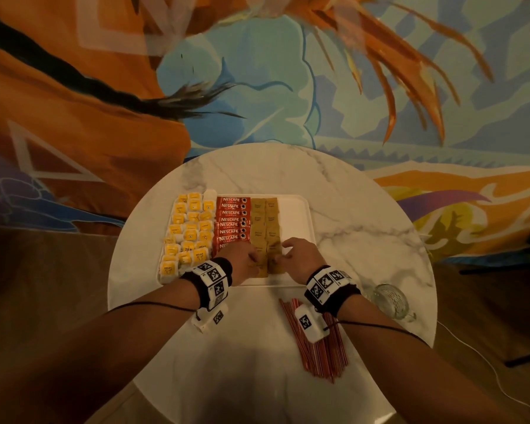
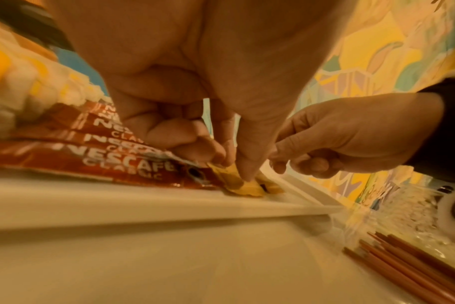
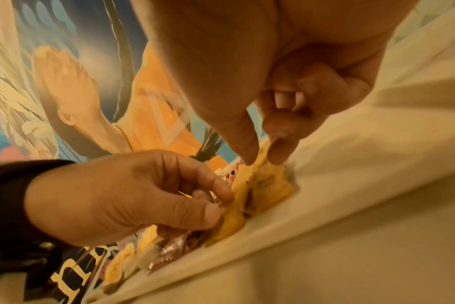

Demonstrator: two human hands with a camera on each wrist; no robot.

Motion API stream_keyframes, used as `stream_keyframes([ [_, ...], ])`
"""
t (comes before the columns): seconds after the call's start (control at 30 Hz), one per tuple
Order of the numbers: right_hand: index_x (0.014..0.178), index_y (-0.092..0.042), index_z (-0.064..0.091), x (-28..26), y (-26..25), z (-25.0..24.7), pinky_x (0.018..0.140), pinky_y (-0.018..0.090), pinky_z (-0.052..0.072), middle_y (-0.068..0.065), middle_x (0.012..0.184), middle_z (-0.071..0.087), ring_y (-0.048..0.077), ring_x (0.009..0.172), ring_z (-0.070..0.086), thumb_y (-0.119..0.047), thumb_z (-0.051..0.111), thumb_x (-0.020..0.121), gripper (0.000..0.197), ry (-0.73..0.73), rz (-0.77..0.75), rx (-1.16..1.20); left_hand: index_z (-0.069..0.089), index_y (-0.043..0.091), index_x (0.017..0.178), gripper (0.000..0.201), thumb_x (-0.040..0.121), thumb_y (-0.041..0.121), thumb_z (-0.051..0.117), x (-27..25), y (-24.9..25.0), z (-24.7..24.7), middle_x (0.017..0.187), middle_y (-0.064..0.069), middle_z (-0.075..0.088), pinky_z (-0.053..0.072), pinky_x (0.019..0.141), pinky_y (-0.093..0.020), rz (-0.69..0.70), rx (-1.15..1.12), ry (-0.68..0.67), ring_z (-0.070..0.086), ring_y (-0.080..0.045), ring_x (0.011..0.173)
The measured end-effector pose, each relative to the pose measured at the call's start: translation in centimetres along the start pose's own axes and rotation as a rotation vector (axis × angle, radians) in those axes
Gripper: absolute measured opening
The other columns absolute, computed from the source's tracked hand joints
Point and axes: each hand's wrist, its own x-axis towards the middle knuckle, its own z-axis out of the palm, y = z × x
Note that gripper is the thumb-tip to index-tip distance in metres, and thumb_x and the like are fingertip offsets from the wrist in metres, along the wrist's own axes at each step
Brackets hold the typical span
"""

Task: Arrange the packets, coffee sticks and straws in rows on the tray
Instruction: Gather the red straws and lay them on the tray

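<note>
A white tray (image 1: 300, 221) lies on a round marble bench (image 1: 364, 240). On the tray's left part yellow tea packets (image 1: 190, 231) lie in rows. Just right of them red coffee sticks (image 1: 231, 221) are stacked in one column from far to near. Right of the sticks two columns of brown sugar packets (image 1: 265, 228) run toward the near rim. The right part of the tray is bare.

Both hands are at the near end of the brown columns. The left hand (image 1: 242, 260) has its fingers (image 2: 247, 164) curled, thumb and forefinger tips pinching the near packet of the left brown column, which touches the tray floor by the coffee sticks. In the right wrist view the same hand shows thumb and forefinger closed on that packet's edge. The right hand (image 1: 297, 257) has its fingers (image 3: 281, 152) bent, thumb and forefinger pinching the far edge of the near packet in the right brown column; the other fingers are curled above it. The two hands are just beside each other, not touching.

On the bench near the tray, below the right wrist, a bundle of red straws (image 1: 318, 347) lies loosely, fanned toward the near side. A glass mug (image 1: 392, 299) lies to the right of the straws, near the bench edge. Each wrist wears a black band with marker-printed white blocks.
</note>
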Motion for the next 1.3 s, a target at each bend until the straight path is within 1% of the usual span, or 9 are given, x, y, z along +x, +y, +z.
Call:
stream_keyframes([
  [0.13,0.121,-0.022,0.063,-2.2,0.4,-2.0,0.075,0.024,0.046,-0.004,0.103,0.071,0.011,0.086,0.062,-0.045,0.067,0.088,0.040,0.029,-0.016,-0.012,0.070,0.022,0.110,0.022,0.088,0.026,0.069,-1.2,0.7,0.2,0.095,0.008,0.062,0.053,0.086,-0.029,0.087,0.058,-0.026,0.060,-0.016,0.093],
  [0.3,0.118,-0.022,0.064,-6.3,2.6,-3.3,0.078,0.028,0.052,-0.006,0.099,0.065,0.012,0.089,0.063,-0.046,0.068,0.087,0.040,0.020,0.018,-0.008,0.062,0.027,0.120,0.036,0.087,0.037,0.072,-3.2,1.2,1.7,0.103,0.010,0.060,0.048,0.079,-0.022,0.216,0.144,-0.080,0.058,-0.009,0.091],
  [0.43,0.118,-0.019,0.065,-9.0,4.9,-3.0,0.084,0.028,0.051,-0.003,0.106,0.067,0.013,0.095,0.063,-0.043,0.068,0.087,0.040,-0.014,0.035,-0.060,0.061,0.029,0.124,0.040,0.087,0.040,0.071,-4.6,1.5,3.7,0.106,0.011,0.058,0.049,0.084,-0.027,0.298,0.212,-0.127,0.056,-0.010,0.094],
  [0.6,0.095,-0.023,0.067,-11.1,6.7,-2.3,0.076,0.029,0.049,-0.009,0.084,0.063,0.015,0.083,0.063,-0.046,0.063,0.088,0.025,-0.028,0.062,-0.121,0.060,0.029,0.127,0.044,0.086,0.040,0.071,-5.7,1.9,6.2,0.116,0.006,0.059,0.048,0.089,-0.027,0.356,0.245,-0.156,0.058,-0.013,0.104],
  [0.73,0.104,-0.021,0.070,-12.5,6.8,-2.4,0.079,0.026,0.048,-0.007,0.097,0.067,0.014,0.092,0.064,-0.041,0.059,0.093,0.025,-0.013,0.054,-0.160,0.060,0.028,0.127,0.046,0.084,0.041,0.072,-6.0,2.4,7.3,0.121,0.005,0.054,0.045,0.097,-0.033,0.413,0.275,-0.126,0.051,-0.015,0.111],
  [0.87,0.090,-0.022,0.067,-13.1,7.2,-2.0,0.069,0.025,0.044,-0.009,0.082,0.064,0.012,0.078,0.062,-0.041,0.058,0.094,0.022,-0.031,0.087,-0.187,0.052,0.025,0.134,0.058,0.083,0.042,0.073,-6.0,2.7,8.2,0.132,0.003,0.048,0.041,0.102,-0.032,0.465,0.296,-0.104,0.044,-0.017,0.119],
  [1.0,0.097,-0.019,0.067,-13.3,7.2,-1.5,0.071,0.026,0.046,-0.008,0.085,0.064,0.014,0.081,0.063,-0.039,0.059,0.094,0.022,-0.050,0.081,-0.162,0.040,0.023,0.147,0.073,0.084,0.043,0.071,-6.0,3.1,8.6,0.147,0.001,0.039,0.031,0.113,-0.032,0.479,0.322,-0.087,0.034,-0.018,0.134],
  [1.17,0.109,-0.019,0.069,-13.4,6.3,-1.2,0.082,0.029,0.047,-0.005,0.101,0.067,0.016,0.095,0.062,-0.031,0.060,0.093,0.022,-0.104,-0.032,-0.131,0.033,0.021,0.151,0.080,0.084,0.040,0.072,-6.2,2.9,8.6,0.153,-0.001,0.034,0.026,0.118,-0.034,0.471,0.333,-0.084,0.030,-0.020,0.140],
  [1.3,0.114,-0.025,0.070,-13.2,5.0,-0.7,0.078,0.024,0.044,-0.010,0.099,0.069,0.009,0.087,0.062,-0.024,0.059,0.090,0.027,-0.233,-0.134,-0.092,0.032,0.018,0.151,0.081,0.084,0.041,0.071,-6.6,2.4,8.2,0.155,-0.002,0.032,0.026,0.119,-0.036,0.457,0.366,-0.100,0.029,-0.021,0.142],
])
